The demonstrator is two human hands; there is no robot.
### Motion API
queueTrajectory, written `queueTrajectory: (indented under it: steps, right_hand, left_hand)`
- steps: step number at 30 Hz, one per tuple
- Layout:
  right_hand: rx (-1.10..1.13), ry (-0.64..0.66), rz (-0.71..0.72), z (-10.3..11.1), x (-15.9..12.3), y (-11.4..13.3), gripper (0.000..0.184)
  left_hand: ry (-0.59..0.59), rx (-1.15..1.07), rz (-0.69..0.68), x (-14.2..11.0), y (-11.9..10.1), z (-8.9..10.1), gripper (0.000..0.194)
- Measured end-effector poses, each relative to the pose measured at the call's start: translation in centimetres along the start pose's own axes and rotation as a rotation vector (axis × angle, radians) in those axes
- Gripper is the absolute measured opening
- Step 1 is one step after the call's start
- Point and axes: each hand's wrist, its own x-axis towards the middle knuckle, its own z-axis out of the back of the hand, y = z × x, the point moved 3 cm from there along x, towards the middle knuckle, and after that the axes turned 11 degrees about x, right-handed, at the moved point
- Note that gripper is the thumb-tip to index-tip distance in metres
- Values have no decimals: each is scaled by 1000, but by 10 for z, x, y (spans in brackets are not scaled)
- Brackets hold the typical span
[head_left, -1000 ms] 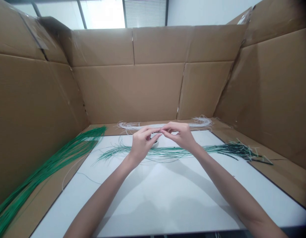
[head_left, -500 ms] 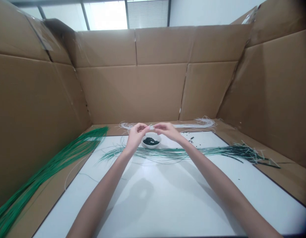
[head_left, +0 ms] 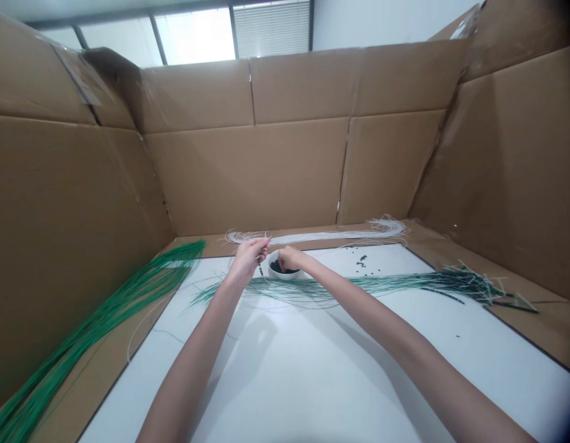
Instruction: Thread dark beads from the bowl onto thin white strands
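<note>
My left hand [head_left: 250, 256] is closed in a pinch on a thin string [head_left: 261, 269] that carries small dark beads and hangs below the fingers. To its right stands a white bowl [head_left: 285, 276] with dark green, nearly black beads [head_left: 276, 266] inside. My right hand [head_left: 290, 258] dips into this bowl, fingers drawn together and pointing down among the beads. Its fingertips are hidden, so whatever they hold does not show.
A bundle of green strands with dark beaded ends [head_left: 464, 286] crosses the white board [head_left: 312, 381]. Loose green strands [head_left: 95, 320] lie along the left. Behind the bowl runs a white bundle of strands [head_left: 331, 235]. Scattered beads [head_left: 362, 261] lie right of the bowl. Cardboard walls [head_left: 248, 178] surround everything.
My hands were together above the bowl, fingertips almost meeting. Now the right hand has gone down into the bowl, and the left has shifted slightly left with the string hanging from it.
</note>
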Motion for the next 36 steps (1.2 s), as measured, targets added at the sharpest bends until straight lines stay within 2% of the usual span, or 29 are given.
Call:
queueTrajectory:
  steps: [3, 9, 15, 18, 20, 22, 24, 28, 31, 36]
  right_hand:
    - [93, -72, 30, 4, -8, -4, 7]
    - [398, -247, 156, 15, -35, -11, 25]
    - [636, -422, 203, 24, -57, -15, 18]
    - [828, -512, 260, 32, -72, -11, 22]
    - [1101, -542, 340, 38, -86, -7, 25]
    - [1267, -539, 399, 45, -101, -1, 25]
    - [1322, -554, 440, 51, -116, 5, 22]
    - [1358, -587, 507, 59, -137, 14, 17]
    - [1397, -607, 546, 61, -146, 19, 14]
    - [1410, -618, 582, 64, -152, 22, 11]
  left_hand:
    - [-8, 37, -8, 0, 1, 1, 30]
    - [16, 104, -40, 0, 6, -2, 35]
    - [33, 169, -79, 0, 11, -8, 30]
    - [-5, 228, -125, -5, 5, -11, 26]
    - [-51, 285, -194, -12, -2, -15, 23]
    - [-113, 405, -346, -24, -14, -20, 20]
    - [-176, 554, -513, -38, -27, -27, 19]
    - [-227, 743, -717, -65, -46, -39, 15]
    - [-219, 793, -805, -77, -53, -46, 12]
    - [-215, 790, -834, -84, -57, -49, 11]
